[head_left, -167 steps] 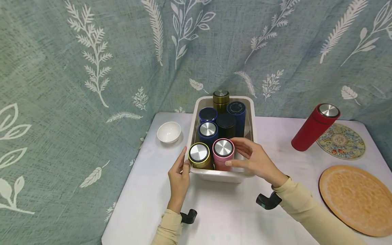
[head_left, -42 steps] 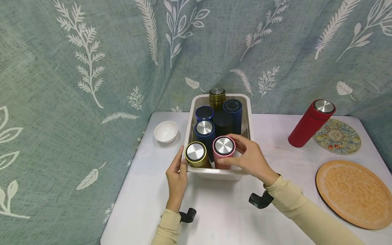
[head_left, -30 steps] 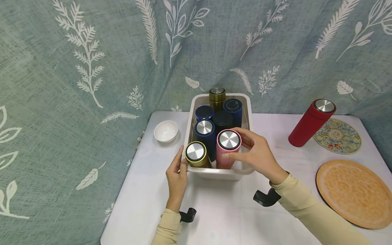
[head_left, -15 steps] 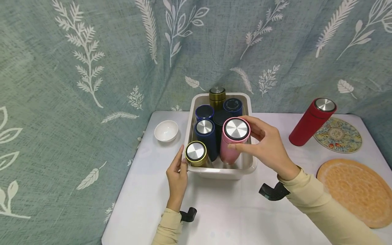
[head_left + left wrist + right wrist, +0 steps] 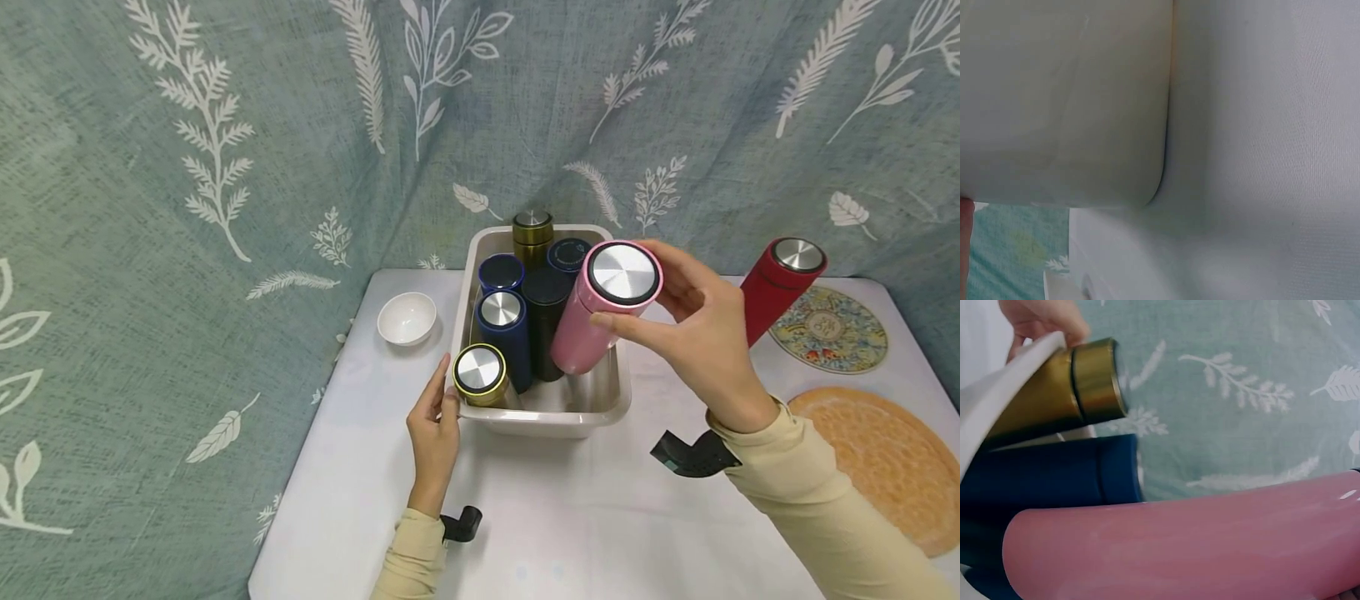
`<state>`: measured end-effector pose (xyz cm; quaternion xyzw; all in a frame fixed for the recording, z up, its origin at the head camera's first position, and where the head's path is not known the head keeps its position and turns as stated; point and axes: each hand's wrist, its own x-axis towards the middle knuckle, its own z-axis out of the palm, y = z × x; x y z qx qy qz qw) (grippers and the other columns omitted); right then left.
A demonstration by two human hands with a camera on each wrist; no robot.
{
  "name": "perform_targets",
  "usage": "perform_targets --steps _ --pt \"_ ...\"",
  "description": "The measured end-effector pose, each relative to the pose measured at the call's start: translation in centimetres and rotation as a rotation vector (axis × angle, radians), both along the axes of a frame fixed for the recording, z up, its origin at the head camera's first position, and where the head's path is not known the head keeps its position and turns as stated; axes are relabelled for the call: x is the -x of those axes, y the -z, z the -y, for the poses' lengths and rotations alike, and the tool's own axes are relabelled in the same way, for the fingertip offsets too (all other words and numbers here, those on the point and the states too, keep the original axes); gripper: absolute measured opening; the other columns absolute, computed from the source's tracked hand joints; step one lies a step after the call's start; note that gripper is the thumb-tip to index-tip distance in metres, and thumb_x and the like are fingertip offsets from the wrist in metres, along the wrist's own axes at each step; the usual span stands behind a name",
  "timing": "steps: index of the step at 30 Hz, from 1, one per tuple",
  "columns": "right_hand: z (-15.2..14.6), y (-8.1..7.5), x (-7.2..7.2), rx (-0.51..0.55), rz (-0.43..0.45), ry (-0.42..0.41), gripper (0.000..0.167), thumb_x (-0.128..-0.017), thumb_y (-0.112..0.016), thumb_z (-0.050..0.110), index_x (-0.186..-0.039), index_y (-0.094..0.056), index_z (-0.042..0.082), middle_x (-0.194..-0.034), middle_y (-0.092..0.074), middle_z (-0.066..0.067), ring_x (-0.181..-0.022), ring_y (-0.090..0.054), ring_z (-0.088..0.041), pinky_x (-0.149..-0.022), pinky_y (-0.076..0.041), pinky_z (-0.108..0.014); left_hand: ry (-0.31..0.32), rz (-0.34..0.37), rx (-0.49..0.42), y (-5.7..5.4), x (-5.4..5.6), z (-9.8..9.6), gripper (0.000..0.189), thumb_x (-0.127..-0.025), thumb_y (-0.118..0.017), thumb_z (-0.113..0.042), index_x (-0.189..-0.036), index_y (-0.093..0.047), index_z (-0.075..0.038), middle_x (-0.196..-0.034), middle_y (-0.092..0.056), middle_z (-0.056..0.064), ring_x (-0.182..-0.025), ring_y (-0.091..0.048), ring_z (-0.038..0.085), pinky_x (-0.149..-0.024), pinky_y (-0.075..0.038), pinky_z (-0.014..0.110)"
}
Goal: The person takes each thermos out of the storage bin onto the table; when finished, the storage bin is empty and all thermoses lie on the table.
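We judge this the removal step: our right grip [image 5: 705, 333] holds the pink bottle [image 5: 581, 335], tilted over the bin [image 5: 551, 420] that our left grip [image 5: 435, 435] holds, and next calls for raising it clear.

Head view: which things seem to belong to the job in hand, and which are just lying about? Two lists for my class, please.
Likely in the job:
right hand
pink bottle, which it grips
left hand
bin, held at one corner
six bottles inside

Likely lying about:
white bowl
patterned mat
orange board
red bottle (may belong)
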<state>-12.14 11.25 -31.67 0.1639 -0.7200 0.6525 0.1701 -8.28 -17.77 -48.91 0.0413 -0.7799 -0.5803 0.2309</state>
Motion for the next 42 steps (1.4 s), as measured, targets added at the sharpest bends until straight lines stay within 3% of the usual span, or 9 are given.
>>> perform_targets --steps 6,10,14,21,25,28,32,36,42 --pt "-0.4 -0.9 -0.1 0.182 -0.095 -0.054 0.072 -0.062 -0.085 -0.016 -0.129 -0.065 -0.002 -0.117 -0.074 0.0 -0.106 -0.069 -0.013 -0.092 -0.054 -0.016 0.011 -0.002 -0.01 -1.8 -0.5 -0.5 0.047 -0.097 -0.047 0.006 -0.142 -0.055 -0.002 -0.146 -0.055 0.016 -0.134 -0.052 0.02 -0.107 -0.038 0.01" --pt "-0.7 -1.5 -0.2 0.213 -0.143 -0.053 0.072 -0.06 -0.083 -0.021 -0.128 -0.065 -0.005 -0.116 -0.074 -0.005 -0.105 -0.07 -0.015 -0.091 -0.055 -0.018 0.009 -0.001 -0.004 -3.4 -1.2 -0.9 0.046 -0.096 -0.048 0.004 -0.141 -0.056 -0.001 -0.145 -0.056 0.017 -0.125 -0.056 0.0 -0.096 -0.045 0.006" --pt "-1.2 -2.0 -0.3 0.208 -0.157 -0.021 0.071 -0.06 -0.081 -0.023 -0.127 -0.065 -0.005 -0.115 -0.074 -0.009 -0.104 -0.07 -0.017 -0.091 -0.056 -0.02 0.007 -0.004 -0.008 -3.6 -1.3 -0.9 0.047 -0.096 -0.048 0.004 -0.141 -0.057 -0.003 -0.145 -0.056 0.017 -0.117 -0.055 -0.013 -0.088 -0.047 0.005" --pt "-2.1 -2.3 -0.3 0.229 -0.153 0.024 0.07 -0.06 -0.082 -0.022 -0.126 -0.065 -0.006 -0.115 -0.073 -0.01 -0.102 -0.07 -0.018 -0.09 -0.056 -0.018 0.004 0.003 -0.011 -3.5 -1.3 -0.8 0.047 -0.096 -0.049 0.003 -0.141 -0.057 -0.003 -0.145 -0.056 0.016 -0.114 -0.056 -0.013 -0.086 -0.047 0.005" --pt "-2.8 -2.1 0.1 0.231 -0.17 0.06 0.069 -0.06 -0.082 -0.021 -0.126 -0.066 -0.006 -0.115 -0.074 -0.011 -0.101 -0.071 -0.017 -0.088 -0.057 -0.018 -0.004 -0.012 -0.009 -1.4 -0.6 -0.2 0.048 -0.097 -0.05 0.002 -0.142 -0.058 -0.012 -0.146 -0.057 0.01 -0.109 -0.058 -0.007 -0.082 -0.047 0.007" --pt "-3.3 -1.9 0.3 0.247 -0.168 0.089 0.068 -0.061 -0.082 -0.021 -0.125 -0.066 -0.007 -0.114 -0.074 -0.01 -0.099 -0.071 -0.018 -0.086 -0.057 -0.017 -0.007 -0.024 -0.013 0.0 -0.2 0.2 0.05 -0.097 -0.05 0.001 -0.142 -0.059 -0.019 -0.146 -0.057 0.004 -0.115 -0.059 -0.004 -0.089 -0.047 0.007" --pt "-4.1 -1.6 0.6 0.287 -0.138 0.107 0.065 -0.062 -0.081 -0.02 -0.124 -0.066 -0.007 -0.112 -0.074 -0.009 -0.096 -0.07 -0.018 -0.085 -0.056 -0.015 -0.005 -0.024 -0.024 0.0 -0.2 0.2 0.05 -0.096 -0.05 0.002 -0.143 -0.058 -0.015 -0.146 -0.057 0.006 -0.125 -0.055 -0.007 -0.099 -0.044 0.007" --pt "-4.9 -1.1 0.9 0.303 -0.071 0.148 0.064 -0.063 -0.082 -0.019 -0.123 -0.068 -0.005 -0.108 -0.075 -0.008 -0.092 -0.07 -0.017 -0.082 -0.056 -0.015 -0.006 -0.023 -0.027 0.2 -0.1 0.1 0.049 -0.097 -0.05 0.003 -0.143 -0.058 -0.013 -0.147 -0.056 0.009 -0.12 -0.056 -0.008 -0.09 -0.046 0.005" --pt "-5.9 0.3 1.2 0.179 0.049 0.257 0.065 -0.066 -0.085 -0.012 -0.127 -0.068 0.004 -0.114 -0.074 -0.003 -0.1 -0.07 -0.014 -0.086 -0.054 -0.011 -0.01 -0.017 -0.009 0.1 -0.1 -0.1 0.049 -0.097 -0.051 0.001 -0.142 -0.059 -0.017 -0.146 -0.058 0.005 -0.127 -0.057 0.005 -0.101 -0.044 0.008"
